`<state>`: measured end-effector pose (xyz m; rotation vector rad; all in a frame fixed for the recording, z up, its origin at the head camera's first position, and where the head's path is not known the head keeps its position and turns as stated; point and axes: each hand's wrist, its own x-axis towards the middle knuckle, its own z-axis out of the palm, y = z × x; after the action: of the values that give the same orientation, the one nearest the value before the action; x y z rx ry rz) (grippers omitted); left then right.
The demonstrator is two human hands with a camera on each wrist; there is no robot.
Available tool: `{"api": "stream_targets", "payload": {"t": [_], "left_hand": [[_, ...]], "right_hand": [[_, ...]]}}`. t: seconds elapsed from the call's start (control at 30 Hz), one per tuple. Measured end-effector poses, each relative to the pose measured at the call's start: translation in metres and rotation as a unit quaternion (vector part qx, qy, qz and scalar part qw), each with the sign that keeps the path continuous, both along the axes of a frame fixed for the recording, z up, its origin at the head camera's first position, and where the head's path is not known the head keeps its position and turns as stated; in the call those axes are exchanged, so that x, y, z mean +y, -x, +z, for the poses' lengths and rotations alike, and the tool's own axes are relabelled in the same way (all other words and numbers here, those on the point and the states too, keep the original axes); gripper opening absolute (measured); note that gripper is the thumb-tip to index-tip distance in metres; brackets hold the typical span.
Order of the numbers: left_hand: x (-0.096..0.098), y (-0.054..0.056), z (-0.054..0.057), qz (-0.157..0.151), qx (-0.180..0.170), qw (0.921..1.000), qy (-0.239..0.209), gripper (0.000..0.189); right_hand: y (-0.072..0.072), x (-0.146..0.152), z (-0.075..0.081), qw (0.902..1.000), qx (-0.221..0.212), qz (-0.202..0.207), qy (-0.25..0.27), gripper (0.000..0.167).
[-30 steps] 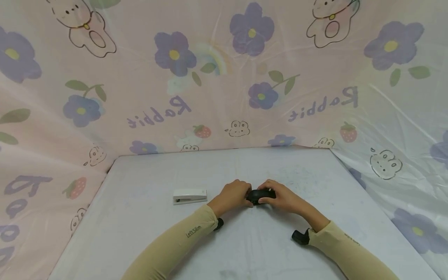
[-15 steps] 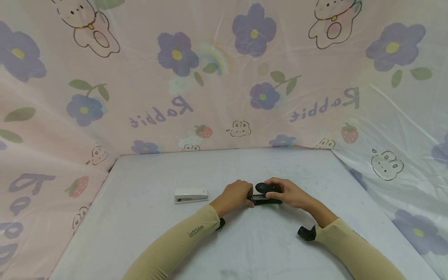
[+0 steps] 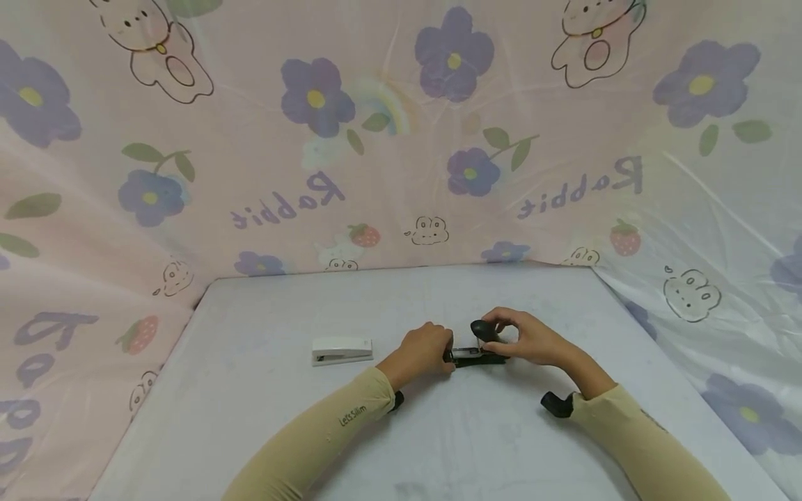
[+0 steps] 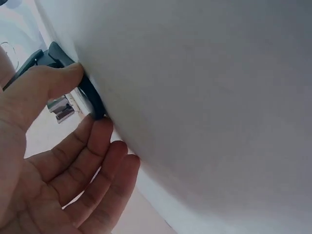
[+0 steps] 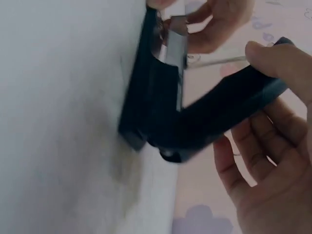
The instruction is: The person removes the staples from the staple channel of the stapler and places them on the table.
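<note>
A black stapler (image 3: pixel 479 362) lies on the table between both hands, its top lifted. My left hand (image 3: pixel 421 355) pinches the front end of its base (image 4: pixel 91 95) between thumb and fingers. With the thumb on one side and fingers behind, my right hand (image 3: pixel 529 339) grips the raised top cover (image 5: pixel 219 109). The right wrist view shows the cover tilted wide from the base, hinged at the rear. A silvery metal staple channel (image 5: pixel 176 48) is exposed, and a thin rod (image 5: pixel 214 62) runs from it up to the cover.
A white stapler (image 3: pixel 342 350) lies on the white table (image 3: pixel 263 417), left of my left hand. Black wrist mounts (image 3: pixel 556 404) stick out under the sleeves. A printed curtain (image 3: pixel 376 174) hangs around the back and sides.
The black stapler has gone from closed to open. My right hand has raised its top cover and moved up and right, while my left hand has stayed at the front end.
</note>
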<state>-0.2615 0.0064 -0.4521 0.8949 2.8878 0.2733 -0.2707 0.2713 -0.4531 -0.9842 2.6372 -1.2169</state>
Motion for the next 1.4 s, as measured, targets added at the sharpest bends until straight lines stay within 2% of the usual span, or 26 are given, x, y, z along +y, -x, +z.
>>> {"api": "stream_targets", "payload": {"t": [0.2, 0.3, 0.57, 0.73, 1.0, 1.4], "left_hand": [[0.001, -0.002, -0.001, 0.002, 0.016, 0.9998, 0.014, 0.028], [0.001, -0.002, 0.000, 0.002, 0.021, 0.9996, 0.017, 0.028], [0.001, -0.003, 0.000, 0.007, 0.019, 0.9996, 0.020, 0.029], [0.001, -0.003, 0.000, 0.008, 0.015, 0.9997, 0.015, 0.029], [0.004, -0.006, 0.003, 0.014, 0.015, 0.9992, 0.033, 0.028], [0.005, -0.003, 0.000, 0.016, 0.013, 0.9990, 0.040, 0.031]], "right_hand": [[-0.003, 0.010, 0.006, 0.9992, 0.037, -0.014, 0.000, 0.033], [-0.005, 0.016, 0.007, 0.9989, 0.039, -0.025, -0.003, 0.034], [-0.012, 0.032, 0.009, 0.9988, 0.016, -0.039, 0.024, 0.032], [-0.013, 0.042, 0.008, 0.9986, 0.004, -0.035, 0.039, 0.030], [-0.006, 0.051, 0.004, 0.9984, -0.008, -0.021, 0.052, 0.032], [-0.011, 0.066, 0.007, 0.9974, -0.030, -0.024, 0.061, 0.031]]}}
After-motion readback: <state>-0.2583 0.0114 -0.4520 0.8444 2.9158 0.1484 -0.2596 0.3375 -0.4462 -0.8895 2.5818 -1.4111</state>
